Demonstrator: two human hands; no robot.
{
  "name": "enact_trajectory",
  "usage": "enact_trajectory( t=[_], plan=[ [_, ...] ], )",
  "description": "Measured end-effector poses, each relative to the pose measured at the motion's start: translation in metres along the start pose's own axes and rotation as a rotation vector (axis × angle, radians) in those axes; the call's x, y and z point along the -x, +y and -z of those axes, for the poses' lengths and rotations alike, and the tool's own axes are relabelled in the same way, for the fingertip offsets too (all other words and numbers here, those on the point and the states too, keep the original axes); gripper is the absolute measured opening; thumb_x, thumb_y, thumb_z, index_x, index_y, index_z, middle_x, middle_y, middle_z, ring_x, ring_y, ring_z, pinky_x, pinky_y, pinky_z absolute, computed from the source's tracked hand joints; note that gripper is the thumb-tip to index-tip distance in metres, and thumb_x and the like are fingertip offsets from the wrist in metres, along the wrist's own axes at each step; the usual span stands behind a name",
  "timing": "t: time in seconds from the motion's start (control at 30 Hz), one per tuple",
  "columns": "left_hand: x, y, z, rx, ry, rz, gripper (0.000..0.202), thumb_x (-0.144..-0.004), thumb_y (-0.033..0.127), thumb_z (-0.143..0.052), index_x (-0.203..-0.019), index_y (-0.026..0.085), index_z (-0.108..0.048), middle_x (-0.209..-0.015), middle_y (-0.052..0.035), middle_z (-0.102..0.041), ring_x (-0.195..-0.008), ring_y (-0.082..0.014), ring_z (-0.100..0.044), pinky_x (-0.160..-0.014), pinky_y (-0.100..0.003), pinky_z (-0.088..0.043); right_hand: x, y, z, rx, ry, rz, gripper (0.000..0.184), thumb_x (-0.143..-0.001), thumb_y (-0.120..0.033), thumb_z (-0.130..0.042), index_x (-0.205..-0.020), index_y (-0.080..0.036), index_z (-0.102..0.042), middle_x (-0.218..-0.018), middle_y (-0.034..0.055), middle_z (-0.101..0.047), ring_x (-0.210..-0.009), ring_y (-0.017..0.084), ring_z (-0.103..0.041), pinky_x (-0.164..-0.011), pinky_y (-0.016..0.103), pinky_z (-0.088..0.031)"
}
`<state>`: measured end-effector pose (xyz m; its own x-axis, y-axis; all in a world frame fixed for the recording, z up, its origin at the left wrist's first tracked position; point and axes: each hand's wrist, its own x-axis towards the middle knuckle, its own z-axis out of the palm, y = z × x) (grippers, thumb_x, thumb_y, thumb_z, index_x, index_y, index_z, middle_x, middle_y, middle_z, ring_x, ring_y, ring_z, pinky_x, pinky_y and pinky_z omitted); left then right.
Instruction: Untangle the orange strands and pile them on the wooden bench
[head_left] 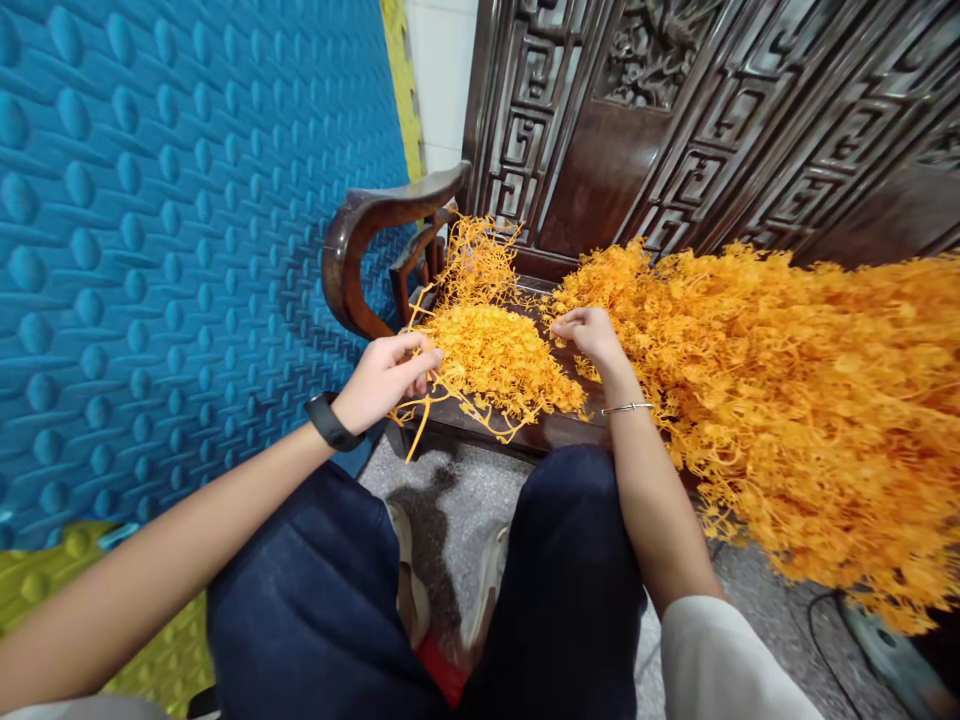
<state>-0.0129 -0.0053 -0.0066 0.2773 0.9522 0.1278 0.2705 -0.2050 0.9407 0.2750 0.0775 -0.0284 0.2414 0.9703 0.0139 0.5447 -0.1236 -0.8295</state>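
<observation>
My left hand, with a dark band on the wrist, is closed around a bare orange branched plastic stem. Thin arms of the stem stick out above and below the fingers. Just right of that hand lies a mound of small loose orange pieces on the dark wooden seat. My right hand is pinched, at the edge of a large heap of orange plastic sprigs. Whatever lies between its fingertips is too small to make out. A tangle of thin orange stems rests behind the mound.
A curved wooden armrest rises at the seat's left end, with a carved wooden backrest behind. Blue bumpy foam matting stands along the left. A greenish object with a cable is at lower right.
</observation>
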Motion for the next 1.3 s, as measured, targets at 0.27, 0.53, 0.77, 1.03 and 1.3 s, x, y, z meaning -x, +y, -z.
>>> enact_trajectory(
  t=[0.27, 0.53, 0.77, 1.03, 1.3],
  plan=[
    [-0.003, -0.001, -0.004, 0.009, -0.027, -0.005, 0.024, -0.077, 0.037, -0.056, -0.065, 0.015, -0.055, -0.060, 0.0008, -0.056, -0.046, -0.0083, -0.048, -0.043, -0.020, -0.037, 0.005, 0.009, 0.000, 0.187, -0.271, 0.056, 0.014, -0.063, -0.004, -0.064, -0.071, -0.012, -0.057, -0.057, -0.0017, -0.057, -0.053, 0.008, -0.049, -0.054, 0.020, -0.037],
    [-0.003, 0.003, -0.004, 0.122, -0.031, 0.064, 0.023, -0.076, 0.036, -0.057, -0.070, 0.015, -0.054, -0.072, 0.0001, -0.059, -0.047, -0.0063, -0.049, -0.042, -0.019, -0.039, 0.003, 0.011, -0.007, 0.332, -0.268, 0.066, 0.014, -0.065, -0.006, -0.063, -0.078, -0.012, -0.061, -0.062, -0.0011, -0.059, -0.054, 0.009, -0.049, -0.052, 0.021, -0.035],
    [-0.004, 0.004, -0.003, 0.115, -0.028, 0.054, 0.026, -0.078, 0.037, -0.055, -0.067, 0.014, -0.054, -0.070, -0.0004, -0.059, -0.046, -0.0063, -0.050, -0.043, -0.019, -0.040, 0.013, -0.003, -0.008, 0.396, 0.083, 0.258, 0.001, -0.070, -0.014, -0.062, -0.070, -0.015, -0.062, -0.067, 0.0028, -0.062, -0.066, 0.015, -0.056, -0.067, 0.028, -0.043],
    [-0.004, 0.000, -0.002, 0.089, 0.006, -0.020, 0.030, -0.079, 0.042, -0.057, -0.068, 0.015, -0.052, -0.065, 0.0006, -0.058, -0.045, -0.0064, -0.050, -0.042, -0.018, -0.039, 0.080, -0.065, -0.029, -0.376, -0.156, 0.654, 0.016, -0.084, -0.035, -0.057, -0.081, -0.019, -0.061, -0.078, 0.0012, -0.063, -0.074, 0.013, -0.060, -0.073, 0.029, -0.047],
    [-0.003, 0.001, 0.000, 0.097, 0.118, -0.059, 0.020, -0.077, 0.036, -0.060, -0.074, 0.017, -0.053, -0.057, 0.0039, -0.052, -0.041, -0.0057, -0.043, -0.041, -0.019, -0.036, 0.097, -0.068, -0.049, -0.237, -0.608, 0.706, 0.029, -0.072, -0.036, -0.071, -0.093, -0.018, -0.063, -0.082, 0.0004, -0.062, -0.076, 0.012, -0.057, -0.072, 0.029, -0.045]
  ],
)
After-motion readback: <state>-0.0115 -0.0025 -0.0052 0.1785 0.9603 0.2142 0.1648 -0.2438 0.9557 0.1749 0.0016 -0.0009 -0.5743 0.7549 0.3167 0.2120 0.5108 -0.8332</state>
